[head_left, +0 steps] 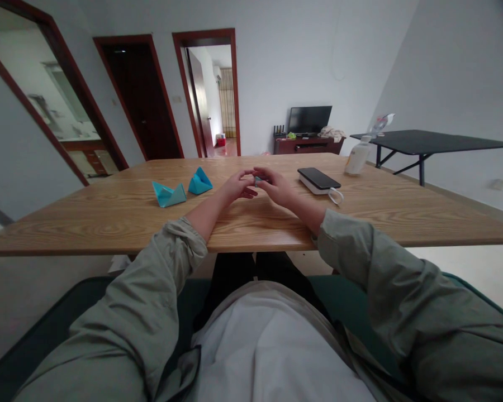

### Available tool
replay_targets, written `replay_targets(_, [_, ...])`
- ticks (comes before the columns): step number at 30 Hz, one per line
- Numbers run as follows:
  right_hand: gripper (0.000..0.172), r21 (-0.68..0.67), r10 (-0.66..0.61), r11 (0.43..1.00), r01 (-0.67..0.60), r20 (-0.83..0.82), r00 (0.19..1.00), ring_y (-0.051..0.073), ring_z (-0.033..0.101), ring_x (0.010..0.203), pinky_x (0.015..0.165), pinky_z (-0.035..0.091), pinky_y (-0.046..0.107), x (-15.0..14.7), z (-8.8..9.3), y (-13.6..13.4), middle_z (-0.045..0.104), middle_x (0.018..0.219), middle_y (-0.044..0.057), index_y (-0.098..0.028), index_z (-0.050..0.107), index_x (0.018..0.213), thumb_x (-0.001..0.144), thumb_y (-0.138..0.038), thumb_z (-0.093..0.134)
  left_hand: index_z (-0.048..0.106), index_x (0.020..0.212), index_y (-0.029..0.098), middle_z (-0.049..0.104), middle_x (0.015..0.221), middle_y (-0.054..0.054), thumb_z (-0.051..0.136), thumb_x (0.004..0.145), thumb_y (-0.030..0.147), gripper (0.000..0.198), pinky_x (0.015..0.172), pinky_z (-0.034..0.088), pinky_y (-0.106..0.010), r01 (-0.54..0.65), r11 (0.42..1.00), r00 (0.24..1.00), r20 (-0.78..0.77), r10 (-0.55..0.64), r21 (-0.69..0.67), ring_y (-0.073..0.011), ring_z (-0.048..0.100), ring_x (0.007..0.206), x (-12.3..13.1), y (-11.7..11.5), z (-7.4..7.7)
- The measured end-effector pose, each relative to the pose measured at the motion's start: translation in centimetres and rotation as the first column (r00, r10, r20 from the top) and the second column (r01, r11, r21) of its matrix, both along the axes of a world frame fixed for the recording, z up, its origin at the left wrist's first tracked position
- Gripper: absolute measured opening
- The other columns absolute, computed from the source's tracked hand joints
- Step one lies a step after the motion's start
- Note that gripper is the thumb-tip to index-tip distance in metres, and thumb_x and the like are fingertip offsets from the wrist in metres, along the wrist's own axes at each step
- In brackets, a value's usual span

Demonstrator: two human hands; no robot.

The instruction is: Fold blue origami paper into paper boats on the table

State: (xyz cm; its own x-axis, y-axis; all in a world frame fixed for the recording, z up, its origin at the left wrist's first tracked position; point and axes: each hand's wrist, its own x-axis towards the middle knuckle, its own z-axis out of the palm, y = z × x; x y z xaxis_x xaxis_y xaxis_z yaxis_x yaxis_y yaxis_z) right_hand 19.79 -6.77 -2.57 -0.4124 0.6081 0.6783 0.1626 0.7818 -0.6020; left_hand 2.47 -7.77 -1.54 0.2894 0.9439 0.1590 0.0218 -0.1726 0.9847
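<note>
My left hand and my right hand meet over the middle of a wooden table. Their fingertips pinch a small piece of blue folded paper, mostly hidden by my fingers. To the left of my left hand stand a blue origami boat and a second blue paper fold, touching neither hand. Just right of my right hand lies a black phone on a white box with a white cable loop.
A white plastic bottle stands at the table's far right. Beyond it is a black folding table. A low wooden cabinet holds a television against the far wall. Doorways open at the back left.
</note>
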Motion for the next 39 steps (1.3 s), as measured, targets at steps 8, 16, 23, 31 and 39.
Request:
replay_targets(8, [0.050,-0.129,0.107,0.985,-0.112,-0.046,0.993,0.026,0.064,0.103,0.088,0.054,0.044,-0.2,-0.4,0.2,0.066,0.111,0.010,-0.021,0.052,0.123,0.077,-0.039,0.063,0.055,0.122,0.023,0.070,0.099,-0.007,0.068,0.082,0.039,0.045,0.066,0.056,-0.030,0.009,1.000,0.997,-0.082,-0.011,-0.024,-0.0133,0.066,0.065,0.0,0.3,-0.7])
replay_targets(16, [0.040,0.130,-0.106,0.986,0.109,-0.028,0.994,0.024,0.063,0.102,0.089,0.052,0.041,0.5,0.5,-0.4,0.064,0.111,0.010,-0.020,0.055,0.119,0.082,-0.033,0.055,0.058,0.114,0.018,0.061,0.079,0.000,0.066,0.077,0.012,0.038,0.057,0.051,-0.024,-0.062,0.998,0.990,-0.123,0.063,0.011,-0.0102,0.058,0.061,-0.5,0.8,-1.4])
replay_targets(23, [0.043,0.187,-0.247,0.960,0.210,0.207,0.947,0.027,0.060,0.112,0.093,0.050,0.044,2.2,-0.2,1.5,0.061,0.129,0.013,-0.018,0.063,0.121,0.080,-0.027,0.055,0.056,0.116,0.019,0.058,0.078,0.001,0.062,0.079,0.013,0.038,0.054,0.050,-0.022,-0.140,0.987,0.988,-0.054,0.145,0.082,-0.0098,0.057,0.062,-1.1,1.5,-1.3])
replay_targets(31, [0.059,0.166,-0.119,0.984,0.071,0.301,0.946,0.025,0.061,0.109,0.088,0.052,0.037,1.8,-0.6,1.5,0.061,0.130,0.011,-0.020,0.062,0.130,0.071,-0.024,0.063,0.056,0.113,0.020,0.062,0.084,0.001,0.065,0.077,0.020,0.037,0.053,0.048,-0.020,-0.178,0.977,0.983,-0.028,0.183,0.117,-0.0088,0.057,0.062,-1.5,1.6,-1.2])
replay_targets(39, [0.086,0.161,-0.043,0.986,-0.036,0.460,0.887,0.031,0.052,0.127,0.100,0.047,0.042,2.2,-0.8,1.6,0.041,0.152,0.015,-0.020,0.044,0.148,0.068,-0.033,0.074,0.057,0.112,0.019,0.064,0.089,-0.001,0.066,0.076,0.018,0.037,0.061,0.053,-0.025,-0.181,0.982,0.983,0.038,0.179,0.061,-0.0104,0.061,0.067,-1.8,1.8,-1.4])
